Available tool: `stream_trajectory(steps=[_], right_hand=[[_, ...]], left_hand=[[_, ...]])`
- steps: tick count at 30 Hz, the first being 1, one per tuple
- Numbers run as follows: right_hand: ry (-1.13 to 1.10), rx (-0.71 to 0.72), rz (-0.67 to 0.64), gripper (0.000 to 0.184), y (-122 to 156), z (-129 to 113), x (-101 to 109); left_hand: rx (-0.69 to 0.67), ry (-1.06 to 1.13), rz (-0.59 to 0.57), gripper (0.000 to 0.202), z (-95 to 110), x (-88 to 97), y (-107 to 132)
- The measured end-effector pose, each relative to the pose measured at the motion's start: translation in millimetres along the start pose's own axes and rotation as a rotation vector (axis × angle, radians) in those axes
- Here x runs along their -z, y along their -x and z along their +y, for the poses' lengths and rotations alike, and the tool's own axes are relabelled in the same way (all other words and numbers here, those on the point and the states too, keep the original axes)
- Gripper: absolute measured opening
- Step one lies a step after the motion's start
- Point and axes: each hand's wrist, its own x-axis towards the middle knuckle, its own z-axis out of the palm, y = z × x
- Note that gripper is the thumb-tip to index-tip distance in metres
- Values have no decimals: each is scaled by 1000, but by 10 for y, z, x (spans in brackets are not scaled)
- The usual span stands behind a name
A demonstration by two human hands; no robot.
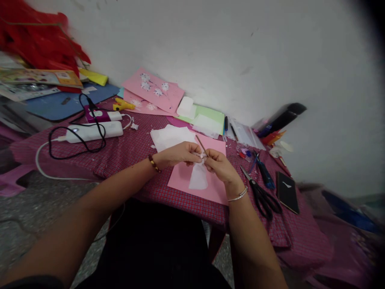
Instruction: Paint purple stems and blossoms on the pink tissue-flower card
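My left hand point(179, 154) and my right hand point(220, 165) meet above a pink paper sheet point(216, 186) on a low table with a red checked cloth point(126, 154). Both hands pinch a strip of white tissue paper point(198, 176) that hangs down from the fingers. A thin brown stick point(201, 144) pokes up between the fingertips, and the tissue looks wrapped round its lower end. Which hand grips the stick itself I cannot make out. A bead bracelet is on my left wrist, a silver bangle on my right.
Black scissors point(261, 194), a blue cutter point(266, 174) and a black phone point(287, 192) lie right of the hands. White tissue sheets point(170, 136), pink cards with tissue flowers point(153, 90), a yellow glue gun point(122, 105) and a white power strip point(94, 131) with cables lie behind.
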Motion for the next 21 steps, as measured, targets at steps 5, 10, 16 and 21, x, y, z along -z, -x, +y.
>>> stream_trajectory(steps=[5,10,16,21], right_hand=[[-30,10,25,17,-11,-36,-15],[-77,71,100,20,7,-95,-18],[56,39,35,28,18,-96,-18],[22,35,39,30,1,-60,-39]], left_hand=[[-23,-67,30,15,9,-19,-6],[-22,-75,68,16,24,1,12],[-31,-95,86,14,15,-4,10],[-139,-217,230,10,-10,-26,-23]])
